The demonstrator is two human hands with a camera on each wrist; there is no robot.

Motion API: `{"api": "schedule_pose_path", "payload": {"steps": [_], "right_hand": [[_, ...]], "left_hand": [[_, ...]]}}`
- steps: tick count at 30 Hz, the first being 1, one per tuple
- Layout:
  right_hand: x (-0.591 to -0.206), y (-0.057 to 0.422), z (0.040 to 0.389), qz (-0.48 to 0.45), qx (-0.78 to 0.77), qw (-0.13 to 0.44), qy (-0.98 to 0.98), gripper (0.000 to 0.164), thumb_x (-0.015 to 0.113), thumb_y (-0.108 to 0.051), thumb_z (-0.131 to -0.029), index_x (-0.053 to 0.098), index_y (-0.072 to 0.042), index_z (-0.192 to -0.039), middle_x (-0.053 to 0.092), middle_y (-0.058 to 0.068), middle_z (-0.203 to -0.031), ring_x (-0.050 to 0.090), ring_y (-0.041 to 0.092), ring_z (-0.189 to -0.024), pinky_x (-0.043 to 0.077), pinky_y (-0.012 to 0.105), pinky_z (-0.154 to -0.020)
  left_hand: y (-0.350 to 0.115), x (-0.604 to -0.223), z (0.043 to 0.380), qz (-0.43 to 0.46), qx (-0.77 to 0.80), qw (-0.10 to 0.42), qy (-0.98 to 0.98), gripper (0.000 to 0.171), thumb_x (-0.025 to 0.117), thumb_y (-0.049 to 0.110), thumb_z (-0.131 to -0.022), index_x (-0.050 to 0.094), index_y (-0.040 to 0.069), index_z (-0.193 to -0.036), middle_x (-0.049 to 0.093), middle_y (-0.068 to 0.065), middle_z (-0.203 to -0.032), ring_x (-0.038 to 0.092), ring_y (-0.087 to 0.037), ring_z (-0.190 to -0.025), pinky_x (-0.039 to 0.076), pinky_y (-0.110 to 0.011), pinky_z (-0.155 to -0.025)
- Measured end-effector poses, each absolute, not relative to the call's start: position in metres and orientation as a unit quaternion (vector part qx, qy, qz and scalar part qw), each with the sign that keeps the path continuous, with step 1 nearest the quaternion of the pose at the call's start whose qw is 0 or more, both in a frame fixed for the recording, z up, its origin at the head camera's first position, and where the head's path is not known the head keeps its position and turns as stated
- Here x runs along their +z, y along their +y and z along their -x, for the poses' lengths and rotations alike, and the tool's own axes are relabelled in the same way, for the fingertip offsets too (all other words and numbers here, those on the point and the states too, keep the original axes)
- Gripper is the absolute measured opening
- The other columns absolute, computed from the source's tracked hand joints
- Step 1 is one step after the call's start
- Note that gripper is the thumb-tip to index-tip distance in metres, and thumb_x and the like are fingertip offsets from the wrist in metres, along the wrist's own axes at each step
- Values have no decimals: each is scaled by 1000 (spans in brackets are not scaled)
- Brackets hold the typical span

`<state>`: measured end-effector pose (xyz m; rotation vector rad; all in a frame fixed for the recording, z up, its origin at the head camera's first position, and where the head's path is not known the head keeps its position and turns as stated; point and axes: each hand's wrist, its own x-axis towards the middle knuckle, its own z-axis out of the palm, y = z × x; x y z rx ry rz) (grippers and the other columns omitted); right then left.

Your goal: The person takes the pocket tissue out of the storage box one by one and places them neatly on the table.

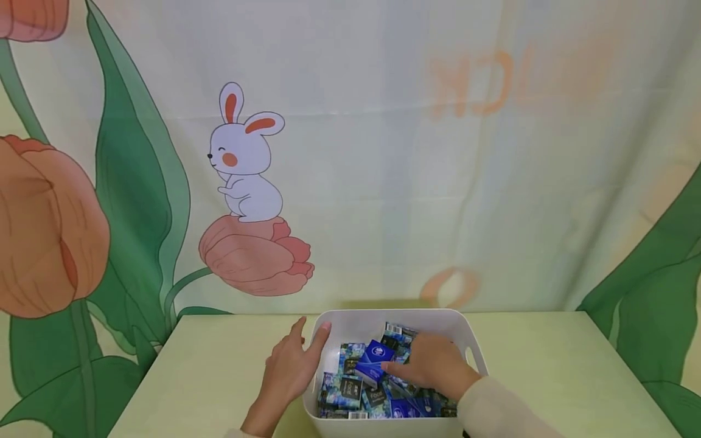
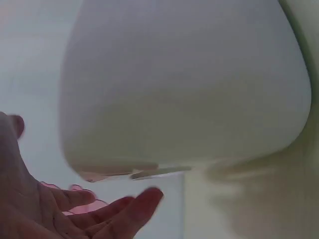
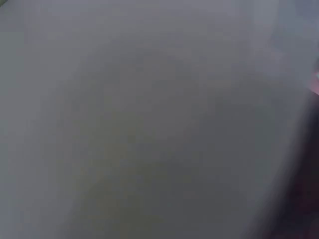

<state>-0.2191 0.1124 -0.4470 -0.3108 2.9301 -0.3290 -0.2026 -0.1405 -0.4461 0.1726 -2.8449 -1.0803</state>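
A white plastic basket (image 1: 397, 427) stands on the table, holding several small packets (image 1: 343, 390) with a blue-green floral print. A plain dark-blue packet (image 1: 375, 358) lies tilted on top of them. My right hand (image 1: 438, 365) reaches into the basket from the right, its thumb at the edge of the dark-blue packet. Its other fingers are hidden, so I cannot tell whether they grip anything. My left hand (image 1: 292, 366) is at the basket's left side with its fingers spread. In the left wrist view its fingers are apart from the basket wall (image 2: 189, 89).
The pale table (image 1: 558, 371) extends on both sides of the basket. Behind it hangs a cloth (image 1: 361, 182) printed with a rabbit and tulips. A handle hole opens in the basket's right wall. The right wrist view is mostly a blurred grey surface (image 3: 149, 124).
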Motion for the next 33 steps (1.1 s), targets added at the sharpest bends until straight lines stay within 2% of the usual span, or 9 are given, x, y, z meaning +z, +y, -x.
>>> {"api": "schedule_pose_path", "payload": {"steps": [3,6,9,12,16,18,23,27,33], "right_hand": [[-456,103,220,111,-89,95,985,62,65,-65,-86,58,-12,-56,44,-1,-51,46,15,-47,46,35,-51],[-467,95,221,106,-100,105,984,54,75,-57,-82,63,-9,-62,56,4,-60,56,19,-56,54,41,-61],[-473,90,223,103,-130,114,979,55,82,-47,-75,70,4,-89,67,13,-81,66,29,-76,56,46,-71],[-467,95,226,106,-170,107,974,79,84,-41,-72,59,9,-127,66,22,-107,65,40,-97,54,53,-82],[-436,114,223,113,-219,57,967,83,83,-37,-72,53,5,-137,64,21,-119,61,39,-107,51,54,-87],[-417,129,222,104,-236,36,965,84,82,-35,-71,51,4,-139,65,17,-114,62,33,-97,52,51,-81],[-389,181,228,49,-264,6,963,94,80,-34,-73,37,7,-146,63,12,-85,57,23,-64,47,39,-55],[-407,239,242,8,-250,3,968,93,78,-38,-76,37,13,-143,65,23,-96,61,32,-76,50,45,-62],[-486,291,256,-24,-215,37,976,83,77,-39,-79,46,16,-134,62,31,-107,60,37,-86,50,52,-72]], "left_hand": [[-142,-459,207,-73,-387,31,-919,80,38,67,-99,45,6,-150,70,-15,-105,71,-27,-79,43,-60,-91],[-142,-470,207,-77,-410,24,-908,61,46,47,-104,46,6,-148,68,-8,-88,63,-16,-49,51,-48,-76],[-142,-477,206,-71,-428,40,-900,48,48,27,-103,50,6,-146,63,-4,-77,60,-16,-45,50,-39,-58],[-143,-479,207,-59,-424,66,-901,45,47,17,-100,53,6,-144,68,-11,-85,68,-25,-60,51,-42,-60],[-147,-478,208,-51,-391,92,-914,45,47,13,-99,55,3,-142,68,-22,-119,66,-43,-102,51,-58,-82],[-149,-478,208,-54,-382,95,-918,45,47,12,-98,55,2,-141,63,-24,-129,60,-47,-114,48,-63,-88],[-152,-479,208,-65,-387,88,-915,45,47,12,-99,53,1,-142,63,-25,-130,60,-48,-113,49,-64,-86],[-149,-481,208,-70,-398,82,-911,46,46,12,-99,52,2,-144,63,-25,-130,61,-47,-114,49,-64,-85],[-143,-484,209,-69,-400,86,-910,45,46,12,-99,53,3,-143,64,-23,-127,62,-45,-112,50,-63,-86]]}}
